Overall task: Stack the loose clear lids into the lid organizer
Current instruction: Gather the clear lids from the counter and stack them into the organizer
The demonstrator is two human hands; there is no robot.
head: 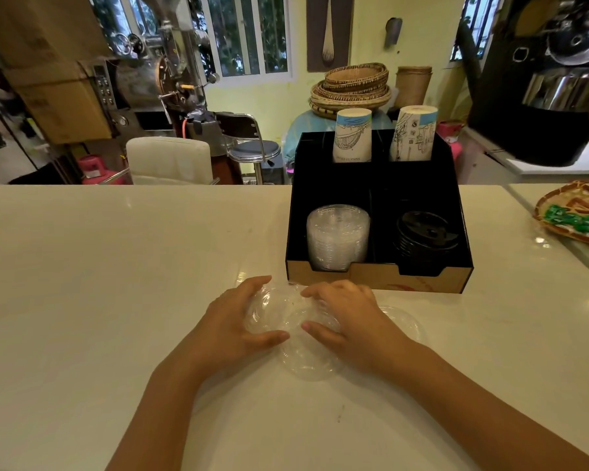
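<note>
Before the lid organizer point(378, 280), flat-lying clear lids point(286, 317) in both hands' point(232, 324) point(351, 317) curled grip.

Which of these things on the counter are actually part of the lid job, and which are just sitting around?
Part of the job:
- loose clear lids under the left hand and right hand
- lid organizer
- clear lid stack in its front left compartment

Just lying about:
- black lids
- paper cups
- woven tray
- stacked baskets

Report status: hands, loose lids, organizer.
Left hand and right hand gathering loose clear lids on counter. Organizer just beyond, clear stack front-left bay. Nothing in the way.
</note>
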